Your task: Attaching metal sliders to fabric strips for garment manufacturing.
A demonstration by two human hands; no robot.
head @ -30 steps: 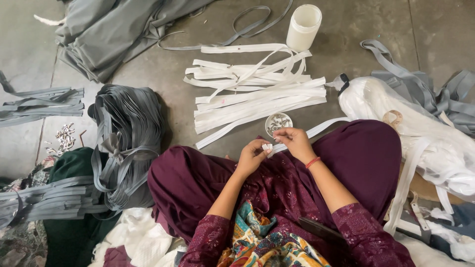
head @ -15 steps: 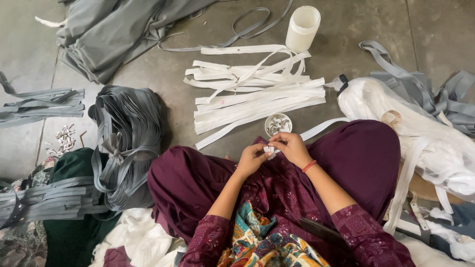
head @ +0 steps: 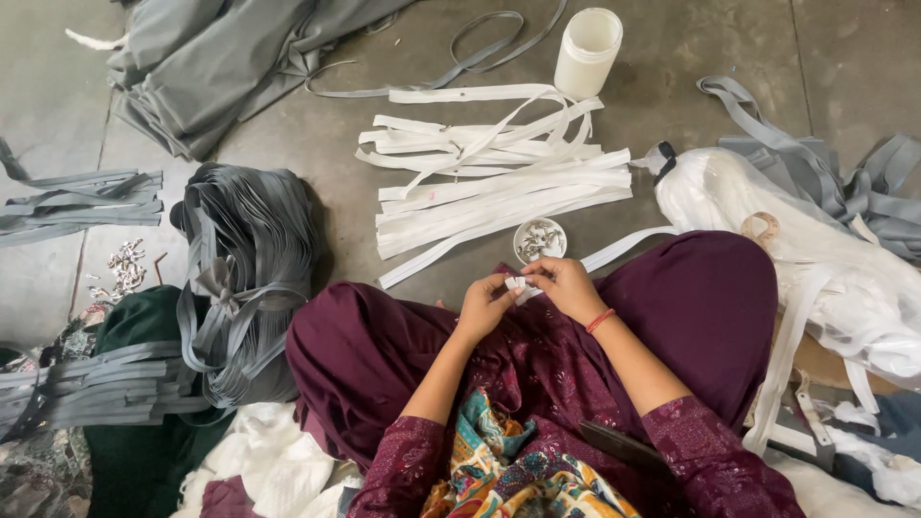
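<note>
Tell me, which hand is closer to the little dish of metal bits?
The right hand. It is just below the little dish, almost under its rim. The left hand sits lower and further to the side. Both pinch a white strip.

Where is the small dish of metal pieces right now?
In the head view, the small round dish sits on the floor just beyond the right hand, at the near edge of the white strips.

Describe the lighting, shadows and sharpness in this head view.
Head view: soft, even light without glare; the grey strap bundle casts a faint shadow on the floor; the white strips look sharp; the small white piece between left hand and right hand is too small to resolve.
</note>
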